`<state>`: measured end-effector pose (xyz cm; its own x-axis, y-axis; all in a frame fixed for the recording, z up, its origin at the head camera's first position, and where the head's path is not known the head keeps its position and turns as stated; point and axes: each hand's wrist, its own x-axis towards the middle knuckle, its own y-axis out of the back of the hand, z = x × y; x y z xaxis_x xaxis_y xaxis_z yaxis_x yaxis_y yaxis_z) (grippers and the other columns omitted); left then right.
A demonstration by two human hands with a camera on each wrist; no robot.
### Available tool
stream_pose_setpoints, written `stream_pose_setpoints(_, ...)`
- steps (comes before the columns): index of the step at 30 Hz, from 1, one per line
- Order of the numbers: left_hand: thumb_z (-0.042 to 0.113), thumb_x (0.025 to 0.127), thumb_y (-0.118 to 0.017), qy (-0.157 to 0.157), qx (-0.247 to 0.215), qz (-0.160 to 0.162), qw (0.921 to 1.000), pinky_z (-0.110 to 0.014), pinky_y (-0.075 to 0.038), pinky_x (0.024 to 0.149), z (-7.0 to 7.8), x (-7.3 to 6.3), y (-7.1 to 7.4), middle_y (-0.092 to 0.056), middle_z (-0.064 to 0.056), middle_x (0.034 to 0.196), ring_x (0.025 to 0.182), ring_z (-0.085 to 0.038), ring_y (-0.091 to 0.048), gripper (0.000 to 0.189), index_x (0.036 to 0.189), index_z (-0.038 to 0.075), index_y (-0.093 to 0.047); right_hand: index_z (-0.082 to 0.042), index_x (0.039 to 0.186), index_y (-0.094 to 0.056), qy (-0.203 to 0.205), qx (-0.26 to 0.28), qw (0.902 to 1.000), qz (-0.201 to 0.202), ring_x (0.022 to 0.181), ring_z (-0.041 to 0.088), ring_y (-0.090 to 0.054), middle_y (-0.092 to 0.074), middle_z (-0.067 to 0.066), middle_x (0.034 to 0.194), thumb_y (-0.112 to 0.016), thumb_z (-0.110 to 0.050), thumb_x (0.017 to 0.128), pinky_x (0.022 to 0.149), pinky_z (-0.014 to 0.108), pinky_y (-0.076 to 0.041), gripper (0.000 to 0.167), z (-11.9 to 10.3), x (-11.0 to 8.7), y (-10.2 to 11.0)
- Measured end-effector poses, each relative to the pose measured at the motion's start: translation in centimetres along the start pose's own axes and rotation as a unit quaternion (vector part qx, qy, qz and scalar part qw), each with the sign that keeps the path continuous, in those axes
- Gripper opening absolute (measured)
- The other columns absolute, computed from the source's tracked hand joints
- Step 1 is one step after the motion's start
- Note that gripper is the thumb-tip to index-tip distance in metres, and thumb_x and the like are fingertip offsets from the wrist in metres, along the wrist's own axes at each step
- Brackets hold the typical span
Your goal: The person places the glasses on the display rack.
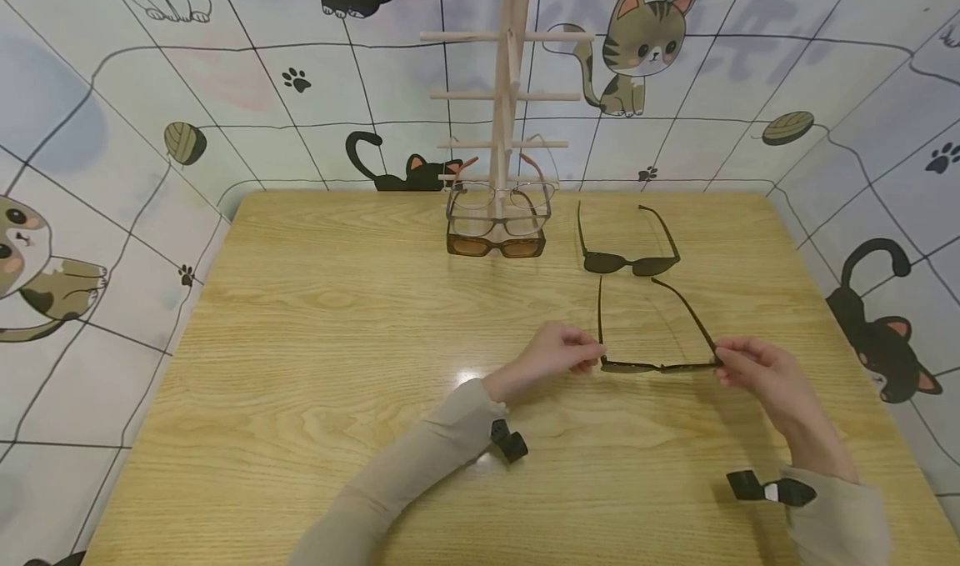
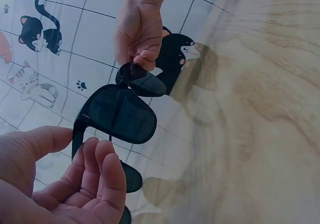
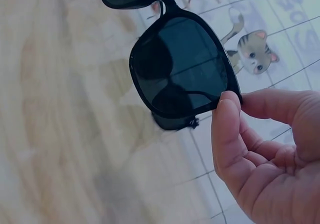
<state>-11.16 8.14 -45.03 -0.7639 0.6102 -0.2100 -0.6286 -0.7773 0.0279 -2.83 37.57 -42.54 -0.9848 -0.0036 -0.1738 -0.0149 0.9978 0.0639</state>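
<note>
Between both hands is a pair of black sunglasses (image 1: 633, 368) with dark lenses, its temples unfolded and pointing away. My left hand (image 1: 558, 349) pinches the left hinge corner between thumb and fingers; the left wrist view shows that grip beside the lens (image 2: 120, 115). At the opposite corner my right hand (image 1: 761, 378) pinches the frame, and in the right wrist view thumb and fingertips meet at the lens edge (image 3: 182, 66). Just beyond lies a second pair of black sunglasses (image 1: 632, 264) on the table, temples spread toward the back.
At the table's back a wooden rack (image 1: 504, 116) with several crossbars stands against the cat-patterned wall covering. Several glasses hang low on it, among them brown-tinted sunglasses (image 1: 495, 247) at the bottom. The wooden table (image 1: 337, 316) stretches out to the left.
</note>
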Motion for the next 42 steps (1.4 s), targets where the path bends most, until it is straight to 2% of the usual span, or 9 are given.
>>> stream_pose_setpoints(6,0.016,0.089,-0.066,-0.003,-0.033,0.013,0.9994,-0.033,-0.057,0.069,1.3,-0.4,0.6,-0.068,-0.017,0.083,0.067,-0.012,-0.063,0.020,0.093,-0.003,-0.069,-0.009,0.098,-0.064,0.033,0.062,0.9975,-0.007,0.072,0.009,-0.064,-0.065,-0.001,0.085,-0.051,0.000,0.095,0.063,0.020,-0.054,0.016,-1.3,0.1,-0.9)
stream_pose_setpoints(13,0.014,0.090,-0.064,-0.024,-0.053,0.015,0.9982,-0.031,-0.056,0.069,3.0,-1.0,1.6,-0.067,-0.008,0.078,0.067,-0.011,-0.062,0.020,0.097,-0.005,-0.067,-0.005,0.096,-0.066,0.069,0.122,0.9902,-0.005,0.069,0.010,-0.064,-0.063,0.002,0.084,-0.048,0.004,0.095,0.062,0.020,-0.054,0.020,-3.2,0.3,-1.9)
stream_pose_setpoints(17,0.013,0.090,-0.064,-0.027,-0.078,0.015,0.9965,-0.044,-0.055,0.077,4.3,-1.5,2.0,-0.065,-0.004,0.075,0.065,-0.010,-0.061,0.020,0.097,-0.006,-0.066,-0.002,0.096,-0.065,0.091,0.147,0.9849,-0.008,0.069,0.011,-0.063,-0.062,0.004,0.084,-0.046,0.007,0.094,0.061,0.021,-0.054,0.021,-4.2,0.4,-2.3)
stream_pose_setpoints(20,0.013,0.090,-0.064,-0.030,-0.093,0.014,0.9951,-0.047,-0.053,0.079,5.3,-1.9,2.4,-0.064,-0.002,0.074,0.066,-0.012,-0.061,0.020,0.097,-0.006,-0.066,-0.001,0.097,-0.065,0.105,0.162,0.9812,-0.008,0.068,0.012,-0.063,-0.062,0.004,0.084,-0.045,0.009,0.094,0.061,0.021,-0.054,0.022,-4.9,0.5,-2.7)
stream_pose_setpoints(24,0.013,0.090,-0.064,-0.039,-0.100,0.019,0.9941,-0.038,-0.056,0.074,6.4,-2.2,2.9,-0.064,-0.001,0.074,0.067,-0.018,-0.062,0.020,0.097,-0.006,-0.066,0.000,0.097,-0.065,0.121,0.194,0.9736,-0.010,0.067,0.013,-0.063,-0.063,0.005,0.084,-0.042,0.012,0.094,0.061,0.021,-0.054,0.026,-5.8,0.7,-3.1)
stream_pose_setpoints(30,0.011,0.091,-0.062,-0.058,-0.120,0.023,0.9908,-0.030,-0.055,0.071,8.2,-2.9,3.5,-0.063,0.000,0.075,0.068,-0.015,-0.060,0.020,0.100,-0.006,-0.064,0.004,0.096,-0.064,0.144,0.241,0.9597,-0.019,0.065,0.015,-0.064,-0.065,0.009,0.081,-0.038,0.014,0.094,0.059,0.022,-0.054,0.028,-7.4,1.2,-4.0)
stream_pose_setpoints(35,0.008,0.092,-0.060,-0.088,-0.128,0.032,0.9874,-0.032,-0.055,0.072,9.7,-3.4,4.2,-0.062,0.001,0.074,0.068,-0.015,-0.059,0.019,0.101,-0.009,-0.062,0.006,0.094,-0.064,0.156,0.253,0.9549,-0.013,0.062,0.016,-0.063,-0.066,0.012,0.079,-0.040,0.013,0.094,0.057,0.022,-0.053,0.025,-8.8,1.7,-4.7)
stream_pose_setpoints(42,0.006,0.091,-0.060,-0.138,-0.121,0.053,0.9816,-0.027,-0.054,0.066,11.2,-3.9,5.2,-0.062,0.001,0.072,0.065,-0.012,-0.060,0.018,0.099,-0.010,-0.063,0.007,0.094,-0.063,0.166,0.257,0.9517,-0.022,0.062,0.016,-0.062,-0.066,0.013,0.079,-0.041,0.012,0.095,0.057,0.021,-0.053,0.023,-10.5,2.4,-5.6)
